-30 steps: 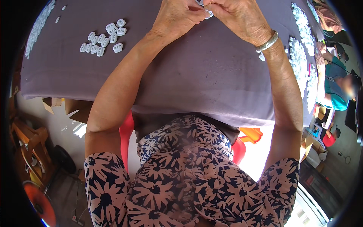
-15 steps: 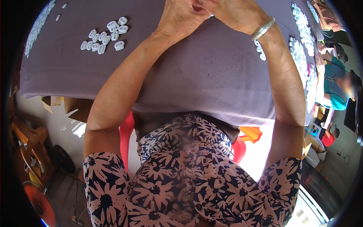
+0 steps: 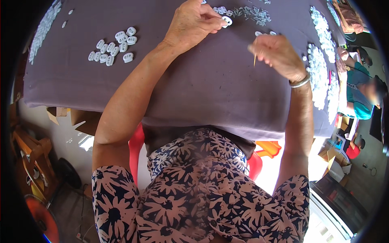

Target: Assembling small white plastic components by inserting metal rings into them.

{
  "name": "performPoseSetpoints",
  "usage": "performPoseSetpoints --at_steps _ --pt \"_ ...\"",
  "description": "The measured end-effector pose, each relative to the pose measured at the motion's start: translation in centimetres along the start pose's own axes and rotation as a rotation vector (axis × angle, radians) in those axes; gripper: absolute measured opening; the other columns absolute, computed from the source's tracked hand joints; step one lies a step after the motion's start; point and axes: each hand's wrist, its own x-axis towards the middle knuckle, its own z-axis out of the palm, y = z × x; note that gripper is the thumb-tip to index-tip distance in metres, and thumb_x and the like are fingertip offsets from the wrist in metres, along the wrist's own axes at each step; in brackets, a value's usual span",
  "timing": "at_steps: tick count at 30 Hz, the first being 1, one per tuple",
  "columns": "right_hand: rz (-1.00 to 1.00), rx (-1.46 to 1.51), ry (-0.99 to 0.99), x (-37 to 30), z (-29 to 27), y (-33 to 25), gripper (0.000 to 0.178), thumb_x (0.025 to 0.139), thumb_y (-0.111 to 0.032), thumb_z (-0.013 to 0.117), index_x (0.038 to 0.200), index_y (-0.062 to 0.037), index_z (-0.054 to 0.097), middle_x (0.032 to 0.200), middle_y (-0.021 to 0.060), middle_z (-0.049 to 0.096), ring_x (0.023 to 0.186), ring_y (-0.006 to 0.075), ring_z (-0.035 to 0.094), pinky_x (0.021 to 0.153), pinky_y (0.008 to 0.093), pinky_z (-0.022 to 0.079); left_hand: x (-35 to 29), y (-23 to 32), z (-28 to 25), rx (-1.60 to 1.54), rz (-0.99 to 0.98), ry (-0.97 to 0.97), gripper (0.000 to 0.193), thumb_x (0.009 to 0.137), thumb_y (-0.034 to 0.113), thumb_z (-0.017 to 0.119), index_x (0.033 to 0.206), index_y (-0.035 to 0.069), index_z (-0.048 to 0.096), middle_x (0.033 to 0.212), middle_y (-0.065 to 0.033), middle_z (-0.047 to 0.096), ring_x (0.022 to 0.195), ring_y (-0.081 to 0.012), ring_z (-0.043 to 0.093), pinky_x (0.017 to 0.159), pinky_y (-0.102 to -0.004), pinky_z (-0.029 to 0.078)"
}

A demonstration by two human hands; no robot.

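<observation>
My left hand (image 3: pixel 193 25) pinches a small white plastic piece with a round hole (image 3: pixel 227 21) between thumb and fingertips, just over the table. To its right, apart from it, my right hand (image 3: pixel 280 56) is closed on a thin yellowish stick (image 3: pixel 255 60) that points down; the fingers are slightly blurred. Beyond my hands lies a scatter of tiny greyish slivers (image 3: pixel 256 15), too small to name, with several white pieces (image 3: pixel 220 10) beside it. A few more white pieces (image 3: pixel 259 33) lie just past my right hand.
A loose cluster of oval white pieces with holes (image 3: pixel 111 47) lies on the left of the grey tablecloth (image 3: pixel 194 77). Long heaps of small pale pieces run along the left edge (image 3: pixel 43 30) and right edge (image 3: pixel 319 69). Another person (image 3: pixel 358 87) is at the far right.
My hands were together at the top of the view. The right has moved away, right and nearer, and the stick now shows in it; the left shows its white piece.
</observation>
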Motion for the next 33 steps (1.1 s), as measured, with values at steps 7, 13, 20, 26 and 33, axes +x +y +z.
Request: performPoseSetpoints --at_steps 7,13,20,26,33 --pt "-0.165 -0.317 0.278 0.0 0.7 0.5 0.016 0.088 -0.02 0.066 0.088 -0.0039 0.063 0.07 -0.0047 0.057 0.061 0.0043 0.046 0.051 0.0216 0.038 0.7 -0.9 -0.1 -0.103 -0.112 -0.041 0.043 0.083 -0.004 0.066 0.121 -0.002 0.046 0.085 -0.0111 0.066 0.073 -0.0125 0.063 0.062 -0.0236 0.053" --pt "-0.301 0.146 0.324 3.7 2.4 -0.8 0.022 0.091 -0.018 0.063 0.108 -0.0033 0.065 0.094 0.0012 0.067 0.08 0.0076 0.059 0.07 0.0218 0.048 0.4 -0.4 0.1 -0.106 -0.052 -0.071 0.042 0.084 -0.002 0.066 0.121 -0.002 0.046 0.087 -0.0111 0.067 0.074 -0.0133 0.063 0.063 -0.0238 0.054" --pt "-0.405 0.171 0.353 4.8 4.1 -0.2 0.017 0.091 -0.008 0.062 0.105 0.0 0.066 0.092 0.003 0.067 0.083 0.0084 0.061 0.075 0.0221 0.05 0.1 0.1 -0.2 -0.033 -0.092 -0.053 0.045 0.084 -0.001 0.067 0.123 -0.002 0.045 0.087 -0.0097 0.067 0.074 -0.0109 0.063 0.062 -0.0227 0.053" --pt "-0.356 0.309 0.375 5.1 4.0 0.5 0.017 0.091 -0.008 0.061 0.105 0.0001 0.067 0.089 0.0024 0.067 0.077 0.0077 0.059 0.072 0.0212 0.05 0.0 0.0 -0.3 -0.081 -0.021 -0.084 0.05 0.083 0.0 0.069 0.127 -0.003 0.043 0.086 -0.0068 0.067 0.072 -0.009 0.061 0.06 -0.0212 0.051" --pt "-0.33 0.361 0.389 5.2 4.6 0.3 0.016 0.09 -0.008 0.062 0.104 0.0003 0.067 0.085 0.0014 0.065 0.073 0.0076 0.057 0.07 0.0206 0.048 0.5 -3.4 -1.2 0.0 0.086 -0.096 0.05 0.083 0.001 0.069 0.127 -0.001 0.044 0.083 -0.0035 0.066 0.07 -0.0072 0.059 0.058 -0.0205 0.05"
